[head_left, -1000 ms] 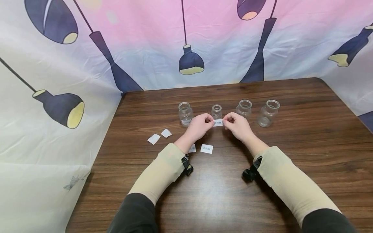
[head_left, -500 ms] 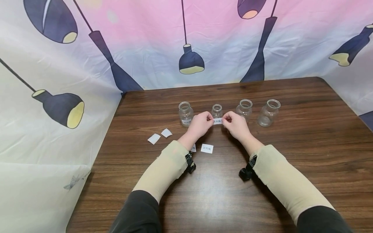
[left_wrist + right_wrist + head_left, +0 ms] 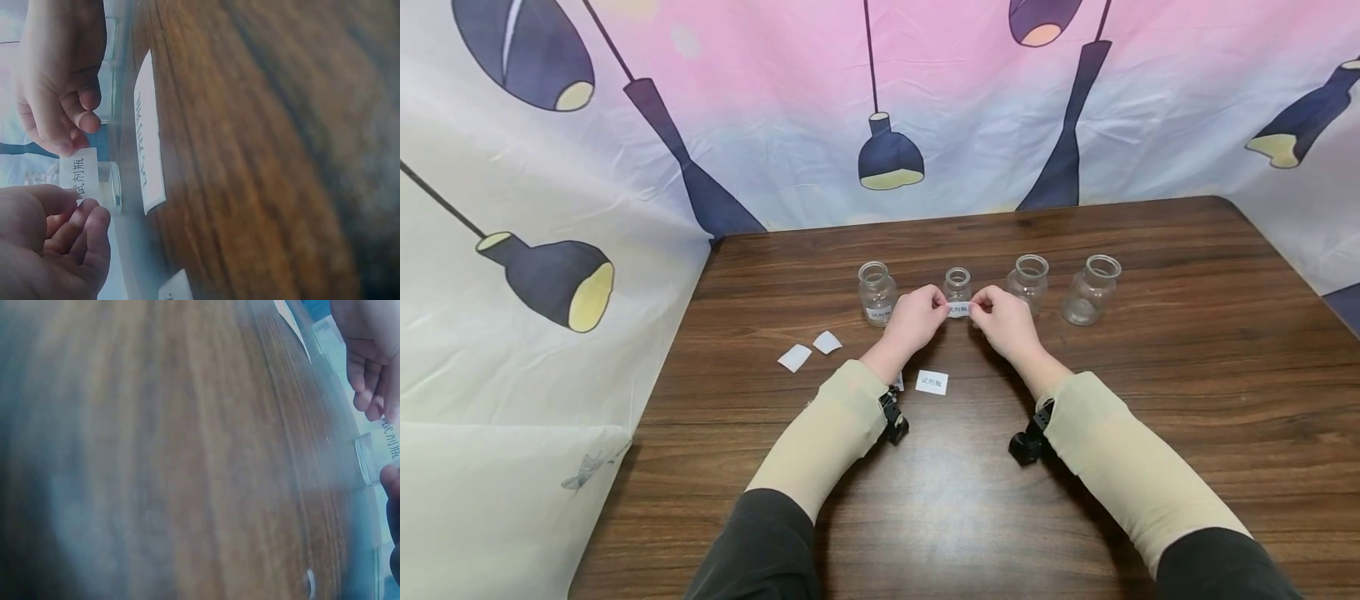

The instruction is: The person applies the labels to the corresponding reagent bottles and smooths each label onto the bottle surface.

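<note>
A white paper label (image 3: pixel 958 309) printed with dark characters stretches between my two hands in front of a small clear glass bottle (image 3: pixel 957 286). My left hand (image 3: pixel 912 322) pinches the label's left end, thumb against fingers. At the right end my right hand (image 3: pixel 1009 325) pinches it the same way. In the left wrist view the label (image 3: pixel 80 172) stands upright before the bottle's glass (image 3: pixel 115 187); whether it touches the glass I cannot tell. The right wrist view catches the label (image 3: pixel 390 440) at its right edge, partly cut off.
A larger glass jar (image 3: pixel 877 292) with a similar label stands left; two unlabelled jars, one (image 3: pixel 1028 279) and another (image 3: pixel 1091 292), stand right. Nearer lie a printed label (image 3: pixel 932 382), one partly behind the left wrist (image 3: pixel 900 382), and two blank white papers (image 3: pixel 794 358).
Both hands have moved slightly forward with the label, bringing it closer to the small bottle and lower across its front. Jars and loose papers have stayed put.
</note>
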Demonstrator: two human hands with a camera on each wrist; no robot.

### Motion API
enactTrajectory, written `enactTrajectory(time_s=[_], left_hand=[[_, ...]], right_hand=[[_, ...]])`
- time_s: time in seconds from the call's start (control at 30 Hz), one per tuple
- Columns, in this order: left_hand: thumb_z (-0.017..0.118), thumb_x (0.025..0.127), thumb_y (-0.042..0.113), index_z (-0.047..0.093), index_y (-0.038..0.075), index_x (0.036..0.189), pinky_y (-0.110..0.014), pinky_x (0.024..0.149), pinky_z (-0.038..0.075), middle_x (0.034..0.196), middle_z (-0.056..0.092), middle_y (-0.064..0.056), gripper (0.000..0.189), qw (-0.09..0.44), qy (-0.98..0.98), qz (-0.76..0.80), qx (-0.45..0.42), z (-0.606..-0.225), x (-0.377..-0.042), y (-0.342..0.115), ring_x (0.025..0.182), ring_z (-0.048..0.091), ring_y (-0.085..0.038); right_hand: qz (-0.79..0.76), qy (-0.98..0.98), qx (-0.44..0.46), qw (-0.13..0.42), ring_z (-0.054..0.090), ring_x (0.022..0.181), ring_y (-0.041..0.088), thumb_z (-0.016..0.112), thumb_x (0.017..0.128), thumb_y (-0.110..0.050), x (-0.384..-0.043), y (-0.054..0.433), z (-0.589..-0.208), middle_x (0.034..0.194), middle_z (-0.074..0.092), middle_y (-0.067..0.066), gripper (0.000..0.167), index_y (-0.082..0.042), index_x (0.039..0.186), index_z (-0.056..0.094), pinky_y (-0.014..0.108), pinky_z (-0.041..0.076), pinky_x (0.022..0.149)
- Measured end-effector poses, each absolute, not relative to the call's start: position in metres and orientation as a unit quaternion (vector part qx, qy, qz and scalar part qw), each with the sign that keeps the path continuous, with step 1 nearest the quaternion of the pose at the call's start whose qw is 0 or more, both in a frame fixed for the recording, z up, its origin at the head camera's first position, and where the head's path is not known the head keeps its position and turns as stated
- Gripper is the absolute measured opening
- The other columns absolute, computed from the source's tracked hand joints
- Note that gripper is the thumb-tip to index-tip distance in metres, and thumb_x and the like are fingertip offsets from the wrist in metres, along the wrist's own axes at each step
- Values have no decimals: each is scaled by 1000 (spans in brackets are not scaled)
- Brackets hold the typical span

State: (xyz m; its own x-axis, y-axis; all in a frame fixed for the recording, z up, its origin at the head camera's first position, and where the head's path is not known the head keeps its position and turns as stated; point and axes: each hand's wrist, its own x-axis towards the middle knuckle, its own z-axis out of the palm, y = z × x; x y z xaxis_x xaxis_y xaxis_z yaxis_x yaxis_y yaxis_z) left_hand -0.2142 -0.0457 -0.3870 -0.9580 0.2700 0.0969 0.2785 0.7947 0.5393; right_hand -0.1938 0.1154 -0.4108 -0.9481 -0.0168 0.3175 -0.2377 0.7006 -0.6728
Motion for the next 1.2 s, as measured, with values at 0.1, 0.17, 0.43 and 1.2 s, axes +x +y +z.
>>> enactTrajectory(time_s=[0.1, 0.17, 0.43, 1.2], left_hand=[[58, 91, 19, 62, 13, 85, -26, 63, 43, 76, 62, 2, 10, 9, -948, -284, -145, -387, -214, -46, 69, 55, -15], [58, 91, 19, 62, 13, 85, -26, 64, 43, 76, 62, 1, 10, 11, -948, -283, -146, -387, -214, -47, 70, 55, -15], [57, 92, 19, 61, 12, 85, -28, 67, 45, 77, 63, 0, 10, 24, -949, -277, -148, -388, -214, -48, 71, 57, -16], [68, 84, 17, 53, 9, 115, -26, 82, 48, 105, 64, -5, 35, 4, -913, -393, -109, -391, -216, -50, 94, 62, -15]], right_hand=[[375, -913, 70, 147, 61, 64, 20, 59, 85, -11, -194, 114, -411, 67, 65, 4, 8, -5, 84, 64, 35, 45, 64], [371, -914, 68, 148, 61, 64, 20, 59, 85, -11, -195, 114, -411, 67, 65, 5, 8, -5, 84, 64, 35, 45, 65], [358, -919, 59, 151, 61, 66, 21, 57, 87, -10, -196, 109, -412, 70, 65, 6, 9, -4, 85, 63, 36, 47, 66], [405, -908, 44, 103, 66, 75, 24, 62, 87, -16, -193, 108, -406, 99, 68, 17, 50, 1, 131, 45, 36, 51, 63]])
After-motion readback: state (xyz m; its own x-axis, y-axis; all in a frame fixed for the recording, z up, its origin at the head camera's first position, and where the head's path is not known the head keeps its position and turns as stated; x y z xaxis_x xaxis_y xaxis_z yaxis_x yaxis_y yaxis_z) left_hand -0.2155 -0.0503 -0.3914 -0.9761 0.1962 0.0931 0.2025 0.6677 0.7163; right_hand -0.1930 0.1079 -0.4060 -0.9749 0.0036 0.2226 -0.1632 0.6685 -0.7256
